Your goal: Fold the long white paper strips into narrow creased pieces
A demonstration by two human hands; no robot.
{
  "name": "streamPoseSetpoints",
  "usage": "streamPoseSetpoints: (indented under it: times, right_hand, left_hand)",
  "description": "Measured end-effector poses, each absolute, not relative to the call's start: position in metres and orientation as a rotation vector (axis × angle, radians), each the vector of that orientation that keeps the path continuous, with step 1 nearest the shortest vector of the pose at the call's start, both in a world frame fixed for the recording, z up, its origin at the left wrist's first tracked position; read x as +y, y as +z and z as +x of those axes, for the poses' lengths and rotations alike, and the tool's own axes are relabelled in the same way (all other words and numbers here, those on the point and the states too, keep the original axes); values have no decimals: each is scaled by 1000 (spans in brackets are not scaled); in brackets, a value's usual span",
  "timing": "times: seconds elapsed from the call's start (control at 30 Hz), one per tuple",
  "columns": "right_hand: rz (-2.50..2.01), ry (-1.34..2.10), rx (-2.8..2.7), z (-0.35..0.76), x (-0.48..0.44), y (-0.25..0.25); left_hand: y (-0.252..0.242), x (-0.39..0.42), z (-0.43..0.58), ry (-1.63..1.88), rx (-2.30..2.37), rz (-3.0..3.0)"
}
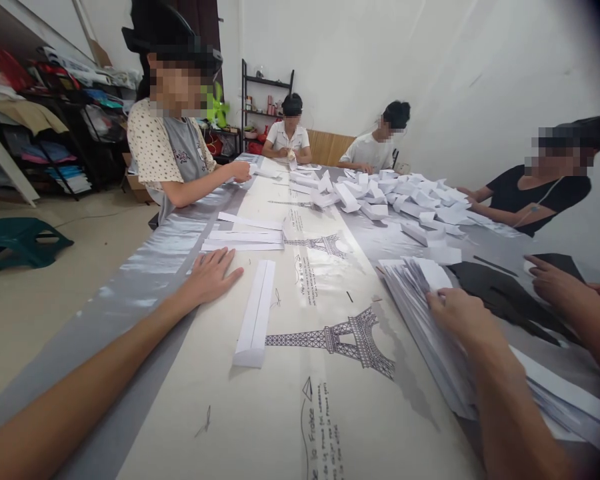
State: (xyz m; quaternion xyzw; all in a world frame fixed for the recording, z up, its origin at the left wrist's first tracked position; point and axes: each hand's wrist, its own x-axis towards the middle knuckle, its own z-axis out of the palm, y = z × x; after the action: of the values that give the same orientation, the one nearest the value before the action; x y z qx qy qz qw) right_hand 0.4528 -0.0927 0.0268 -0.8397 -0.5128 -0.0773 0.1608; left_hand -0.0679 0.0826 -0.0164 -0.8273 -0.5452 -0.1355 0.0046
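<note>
the person's l. hand (217,275) is flat on the table cover (190,387), palm down, fingers open & slightly spread, nothing gripped. its fingertips are at the near edge of a small group of paper strips (245,239), which lie crosswise. just right of this hand lies a single strip (254,313), lengthwise, w/ a line along its middle; its near end is beside the printed tower (330,340).

the r. hand (460,313) is at the far end of the paper stack (425,340), w/ thumb & bent fingers on the upper sheets; if it really pinches one, i cannot tell. the stack is on the right side of the table, b/w the cover's middle & a co-worker's hand (555,283), whose index finger is extended.

further away is a big heap of folded paper (395,193), loose & in disorder. on the left, a person in spotted sleeves (153,147) holds a piece of paper (254,170). a person in black (545,200) sits right of the heap, hands close to it.
</note>
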Motion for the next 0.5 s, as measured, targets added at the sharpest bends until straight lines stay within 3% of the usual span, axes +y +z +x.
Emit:
streamPoseSetpoints:
  times: [0.13, 0.5]
  right_hand:
    - [-2607, -196, -1424, 423, -96, 45]
    - [-2550, -241, -1333, 384, -101, 71]
  left_hand:
    - [-18, 84, -68, -409, -1718, -2599]
    - [-18, 80, -64, -568, -1658, -2576]
